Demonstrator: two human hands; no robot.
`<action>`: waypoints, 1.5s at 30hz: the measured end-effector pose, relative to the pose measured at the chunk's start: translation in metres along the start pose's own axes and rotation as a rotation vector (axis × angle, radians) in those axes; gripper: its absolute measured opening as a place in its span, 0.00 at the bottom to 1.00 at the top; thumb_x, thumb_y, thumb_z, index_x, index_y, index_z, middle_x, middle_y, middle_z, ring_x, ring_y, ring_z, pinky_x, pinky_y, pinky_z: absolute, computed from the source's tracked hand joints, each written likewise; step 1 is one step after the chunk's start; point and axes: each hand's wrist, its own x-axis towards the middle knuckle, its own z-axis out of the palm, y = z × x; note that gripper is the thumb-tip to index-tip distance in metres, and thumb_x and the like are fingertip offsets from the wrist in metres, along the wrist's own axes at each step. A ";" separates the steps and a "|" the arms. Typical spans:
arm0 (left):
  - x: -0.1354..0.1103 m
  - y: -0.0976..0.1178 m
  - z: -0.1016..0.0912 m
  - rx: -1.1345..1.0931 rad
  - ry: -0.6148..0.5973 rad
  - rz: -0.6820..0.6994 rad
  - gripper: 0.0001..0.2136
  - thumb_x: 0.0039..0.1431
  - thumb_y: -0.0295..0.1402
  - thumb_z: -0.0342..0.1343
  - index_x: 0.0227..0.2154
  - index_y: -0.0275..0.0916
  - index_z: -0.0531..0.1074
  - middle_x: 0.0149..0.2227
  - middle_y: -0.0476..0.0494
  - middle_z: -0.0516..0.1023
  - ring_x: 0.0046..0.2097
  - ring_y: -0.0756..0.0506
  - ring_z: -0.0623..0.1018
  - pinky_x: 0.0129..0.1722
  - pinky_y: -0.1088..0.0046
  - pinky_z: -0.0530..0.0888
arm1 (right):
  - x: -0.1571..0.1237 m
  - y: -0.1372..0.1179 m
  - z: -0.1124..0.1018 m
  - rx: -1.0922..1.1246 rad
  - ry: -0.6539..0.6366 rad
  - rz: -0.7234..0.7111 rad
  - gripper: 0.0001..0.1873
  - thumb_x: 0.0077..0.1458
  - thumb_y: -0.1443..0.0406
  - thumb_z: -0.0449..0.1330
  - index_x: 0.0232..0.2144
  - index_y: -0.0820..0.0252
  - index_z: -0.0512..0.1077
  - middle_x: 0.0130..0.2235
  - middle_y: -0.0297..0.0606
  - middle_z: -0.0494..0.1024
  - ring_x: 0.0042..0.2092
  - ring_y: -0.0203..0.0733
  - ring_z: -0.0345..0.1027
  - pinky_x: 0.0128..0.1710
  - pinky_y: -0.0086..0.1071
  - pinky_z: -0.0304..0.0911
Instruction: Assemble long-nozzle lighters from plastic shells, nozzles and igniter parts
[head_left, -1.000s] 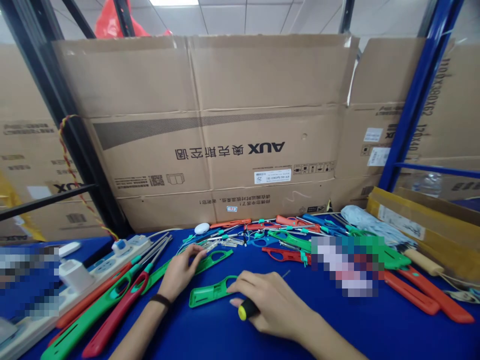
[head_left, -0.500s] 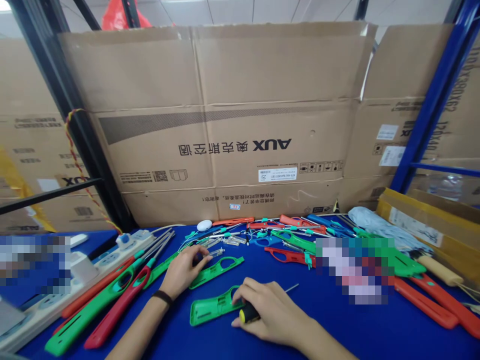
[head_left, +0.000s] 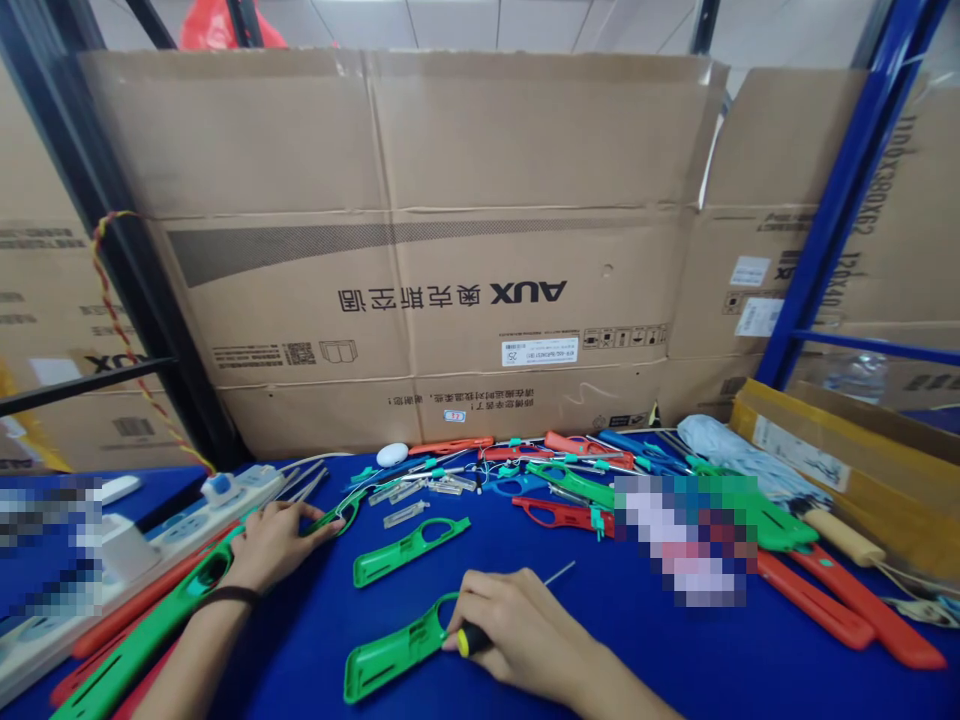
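Note:
My right hand [head_left: 517, 630] is closed around a screwdriver [head_left: 474, 640] with a black and yellow handle, its thin metal shaft pointing to the far right. Beside those fingers lies an open green lighter shell [head_left: 394, 660], its ring end partly covered by the hand. My left hand [head_left: 277, 545] has its fingertips closed on the ring end of another green lighter [head_left: 349, 516], with thin white wires at the tips; the palm hides much of it. Between the hands rests a second green shell half [head_left: 409, 552]. A clear plastic tank [head_left: 406, 514] lies just beyond it.
Lighters and loose parts [head_left: 480, 465] form a heap at the back. White power strips [head_left: 244, 490] and long lighters [head_left: 142, 630] line the left. Red lighter shells [head_left: 814, 595], a wooden handle [head_left: 847, 537] and a yellow-taped box [head_left: 810, 440] occupy the right. Cardboard [head_left: 450, 250] stands behind.
My left hand has left the clear tank on the table and moved left and toward me, onto the green lighter. My right hand still holds the screwdriver. The view has shifted slightly right.

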 end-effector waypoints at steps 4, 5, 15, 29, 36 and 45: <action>-0.004 0.015 -0.007 0.036 -0.130 0.025 0.18 0.50 0.52 0.48 0.30 0.41 0.71 0.30 0.43 0.79 0.40 0.34 0.77 0.42 0.58 0.67 | -0.001 0.001 0.002 0.030 -0.006 -0.003 0.06 0.57 0.63 0.57 0.38 0.54 0.72 0.39 0.32 0.75 0.37 0.34 0.70 0.33 0.24 0.57; -0.005 0.017 -0.008 0.031 -0.132 0.057 0.17 0.52 0.50 0.47 0.29 0.42 0.70 0.26 0.45 0.79 0.37 0.36 0.78 0.41 0.61 0.68 | -0.001 0.001 0.003 0.038 -0.005 -0.004 0.06 0.57 0.63 0.58 0.38 0.54 0.72 0.39 0.32 0.75 0.37 0.34 0.70 0.33 0.24 0.57; -0.010 0.023 -0.026 0.321 0.202 -0.069 0.17 0.60 0.41 0.43 0.43 0.41 0.72 0.29 0.45 0.81 0.37 0.40 0.78 0.37 0.69 0.67 | -0.001 0.000 -0.004 0.053 0.028 -0.011 0.06 0.57 0.62 0.57 0.38 0.55 0.72 0.39 0.31 0.76 0.38 0.33 0.70 0.33 0.23 0.59; -0.009 0.035 -0.013 -0.035 0.477 0.510 0.17 0.61 0.46 0.41 0.36 0.42 0.70 0.36 0.47 0.79 0.39 0.45 0.77 0.54 0.64 0.62 | -0.001 0.001 -0.003 0.046 0.101 -0.043 0.06 0.57 0.61 0.57 0.35 0.56 0.72 0.37 0.30 0.75 0.35 0.33 0.70 0.30 0.24 0.57; -0.015 0.045 -0.008 -0.326 0.291 0.440 0.16 0.57 0.48 0.47 0.35 0.42 0.69 0.35 0.47 0.78 0.39 0.40 0.77 0.40 0.69 0.72 | -0.001 -0.001 -0.003 0.011 0.113 -0.060 0.08 0.58 0.59 0.56 0.34 0.55 0.72 0.35 0.29 0.75 0.34 0.32 0.69 0.27 0.25 0.54; -0.015 0.049 -0.007 -0.235 0.316 0.458 0.17 0.56 0.50 0.46 0.33 0.45 0.72 0.32 0.48 0.80 0.34 0.43 0.78 0.33 0.72 0.72 | -0.001 0.002 -0.002 0.009 0.060 -0.047 0.06 0.57 0.61 0.57 0.35 0.55 0.72 0.37 0.31 0.75 0.36 0.33 0.69 0.30 0.24 0.57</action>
